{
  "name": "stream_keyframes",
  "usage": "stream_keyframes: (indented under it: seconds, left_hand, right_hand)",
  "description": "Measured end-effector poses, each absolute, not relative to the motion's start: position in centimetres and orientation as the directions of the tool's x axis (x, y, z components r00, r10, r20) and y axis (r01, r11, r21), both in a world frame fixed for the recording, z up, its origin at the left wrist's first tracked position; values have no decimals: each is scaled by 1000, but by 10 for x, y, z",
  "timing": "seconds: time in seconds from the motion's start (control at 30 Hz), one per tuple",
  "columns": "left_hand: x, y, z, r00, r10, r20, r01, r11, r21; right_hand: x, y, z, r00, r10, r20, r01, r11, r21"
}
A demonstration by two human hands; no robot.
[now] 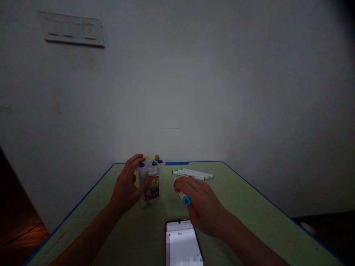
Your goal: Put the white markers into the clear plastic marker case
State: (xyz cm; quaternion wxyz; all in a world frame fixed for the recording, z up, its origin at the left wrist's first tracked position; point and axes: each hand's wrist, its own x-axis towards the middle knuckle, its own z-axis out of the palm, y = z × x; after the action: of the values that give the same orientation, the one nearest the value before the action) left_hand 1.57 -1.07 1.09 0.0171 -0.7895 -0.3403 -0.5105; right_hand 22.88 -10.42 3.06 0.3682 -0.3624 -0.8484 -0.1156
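Note:
My left hand [128, 184] is around a clear plastic marker case [152, 188], fingers at its upper left and thumb across its front. The case stands upright on the table and bears a dark printed label. Caps in purple, yellow, orange and green show at its top. In my right hand [201, 204], closed around it, is a white marker [184, 198] whose blue end points toward me. Several white markers [192, 174] lie together on the table just beyond that hand.
A phone [184, 242] with a lit screen lies at the near side of the green table [241, 207], which has blue edging. Behind the table rises a pale wall [194, 81] with a switch plate [72, 30] at upper left.

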Motion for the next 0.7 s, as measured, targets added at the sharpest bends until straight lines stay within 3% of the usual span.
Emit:
stream_keyframes:
  seconds: [0.7]
  left_hand:
    - [16,-11,13,253,515,819,553,-772,315]
  right_hand:
    - [228,-108,34,-476,545,690,721,691,-49]
